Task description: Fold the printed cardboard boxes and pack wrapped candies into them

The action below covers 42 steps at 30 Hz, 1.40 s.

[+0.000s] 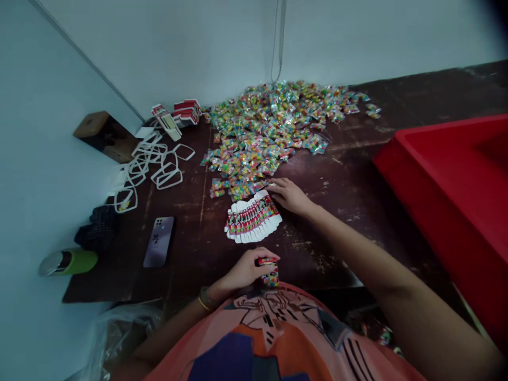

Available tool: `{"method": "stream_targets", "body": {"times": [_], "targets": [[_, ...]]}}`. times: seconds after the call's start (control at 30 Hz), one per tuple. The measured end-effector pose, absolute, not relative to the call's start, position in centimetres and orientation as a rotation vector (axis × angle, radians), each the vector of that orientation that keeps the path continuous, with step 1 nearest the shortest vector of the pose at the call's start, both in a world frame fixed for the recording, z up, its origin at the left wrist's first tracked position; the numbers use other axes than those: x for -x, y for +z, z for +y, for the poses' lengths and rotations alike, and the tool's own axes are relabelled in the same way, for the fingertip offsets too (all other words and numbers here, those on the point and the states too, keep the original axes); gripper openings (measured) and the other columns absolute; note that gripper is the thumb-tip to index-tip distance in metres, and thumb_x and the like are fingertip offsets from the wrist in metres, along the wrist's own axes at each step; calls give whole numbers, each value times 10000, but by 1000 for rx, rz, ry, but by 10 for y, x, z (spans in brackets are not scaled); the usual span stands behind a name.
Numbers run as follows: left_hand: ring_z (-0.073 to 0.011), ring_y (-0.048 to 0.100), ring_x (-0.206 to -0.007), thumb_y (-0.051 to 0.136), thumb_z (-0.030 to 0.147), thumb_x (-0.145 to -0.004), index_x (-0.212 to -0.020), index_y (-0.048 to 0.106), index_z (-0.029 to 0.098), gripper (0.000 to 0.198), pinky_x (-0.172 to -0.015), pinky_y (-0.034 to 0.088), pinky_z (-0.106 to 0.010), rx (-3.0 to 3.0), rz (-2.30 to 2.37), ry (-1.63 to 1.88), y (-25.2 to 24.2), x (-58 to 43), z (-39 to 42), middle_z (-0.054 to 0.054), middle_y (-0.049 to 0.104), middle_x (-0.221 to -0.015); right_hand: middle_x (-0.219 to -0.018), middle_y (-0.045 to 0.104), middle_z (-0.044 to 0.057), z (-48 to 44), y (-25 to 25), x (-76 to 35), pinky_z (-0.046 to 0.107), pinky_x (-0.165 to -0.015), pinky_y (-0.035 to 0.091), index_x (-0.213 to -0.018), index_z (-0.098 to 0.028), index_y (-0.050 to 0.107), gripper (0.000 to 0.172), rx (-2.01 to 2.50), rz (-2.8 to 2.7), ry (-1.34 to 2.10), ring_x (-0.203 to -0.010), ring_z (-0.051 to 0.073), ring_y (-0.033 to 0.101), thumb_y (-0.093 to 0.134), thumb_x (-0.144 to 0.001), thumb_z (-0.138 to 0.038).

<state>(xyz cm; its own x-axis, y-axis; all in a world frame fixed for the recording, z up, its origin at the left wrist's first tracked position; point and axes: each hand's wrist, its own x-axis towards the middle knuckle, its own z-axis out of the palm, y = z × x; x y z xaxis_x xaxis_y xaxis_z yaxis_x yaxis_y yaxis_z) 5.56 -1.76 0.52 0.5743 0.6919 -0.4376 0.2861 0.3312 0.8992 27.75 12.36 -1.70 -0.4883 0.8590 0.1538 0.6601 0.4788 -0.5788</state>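
My left hand [245, 270] is closed around a small candy packet [270, 271] with a red header card, held close to my body at the table's near edge. My right hand [289, 194] reaches forward with fingers spread and resting at the far end of a fanned row of red and white header cards [252, 218]. Just beyond that hand lies a big heap of small colourful candy bags [273, 124] spread over the dark wooden table [349, 185].
A purple phone [159, 241] lies at the left, near a green bottle [67, 262] and a dark cloth [97, 225]. White plastic frames [154, 161] and card stacks [184, 112] sit at the far left. A red tub [456, 201] stands at the right.
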Motion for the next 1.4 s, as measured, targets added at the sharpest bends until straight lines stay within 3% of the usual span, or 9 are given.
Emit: {"method": "stream_targets", "body": {"times": [0.23, 0.37, 0.43, 0.57, 0.7, 0.87, 1.1, 1.23, 1.4], "targets": [[-163, 569, -761, 718, 249, -658, -889, 683, 168, 247, -669, 407, -233, -1452, 959, -102, 22, 3, -5, 0, 659, -816, -1420, 463, 131, 59, -46, -310, 522, -989, 339, -1378, -181, 452, 528, 1414, -2386, 459, -1216, 318, 427, 514, -902, -400], [-149, 601, -732, 670, 351, -749, -1015, 602, 158, 335, -646, 447, -239, -1108, 1021, 152, 9, -5, -9, -32, 646, -877, -1455, 416, 127, -56, -52, -334, 596, -1094, 191, -1463, -196, 304, 791, 1328, -2483, 564, -1336, 351, 305, 607, -810, -524], [-152, 629, -715, 602, 414, -812, -1183, 504, 189, 445, -620, 483, -260, -931, 1010, 280, 3, -21, -8, -74, 643, -991, -1439, 437, 127, -99, -55, -342, 586, -1104, 210, -1470, -200, 286, 716, 1308, -2494, 611, -1347, 328, 317, 580, -858, -428], [-155, 639, -650, 580, 442, -828, -1272, 455, 197, 523, -497, 472, -229, -864, 938, 246, -6, -56, -5, -116, 649, -1055, -1234, 617, 101, -142, -55, -342, 440, -970, 450, -1315, -265, 518, 394, 1260, -2310, 721, -1161, 248, 549, 472, -927, -215], [-154, 631, -724, 647, 343, -783, -1224, 519, 186, 485, -547, 506, -235, -923, 877, 235, -13, -80, -9, -97, 634, -1097, -1045, 694, 70, -118, -28, -314, 325, -822, 538, -1226, -246, 525, 296, 1408, -1708, 912, -922, 191, 670, 482, -933, -252], [-159, 609, -781, 664, 253, -746, -1240, 505, 186, 523, -602, 525, -267, -1007, 832, 267, -11, -93, -19, -59, 604, -1007, -888, 679, 51, -46, 6, -287, 305, -756, 511, -913, -205, 601, 127, 1492, -1519, 823, -830, 184, 637, 561, -891, -324], [-149, 574, -722, 630, 431, -786, -1207, 530, 165, 508, -542, 470, -227, -919, 885, 427, -14, -87, -18, -48, 591, -886, -1290, 539, 69, -38, -1, -272, 436, -968, 385, -922, -233, 678, 188, 1341, -1608, 859, -1109, 241, 501, 508, -913, -315], [-170, 574, -692, 370, 619, -855, -1066, 595, 105, 599, -495, 440, -236, -756, 938, 446, -19, -86, -13, -87, 611, -831, -892, 614, 28, -43, -12, -266, 262, -640, 497, -958, -208, 613, 208, 1249, -893, 1487, -657, 115, 552, 630, -814, -356], [-161, 571, -753, 530, 370, -775, -1057, 587, 152, 361, -560, 437, -223, -871, 874, 315, -11, -85, -1, -48, 608, -858, -698, 598, -36, -28, -11, -268, 179, -502, 451, -859, -178, 615, 290, 1105, -559, 1993, -498, 54, 491, 763, -615, -233]]}}
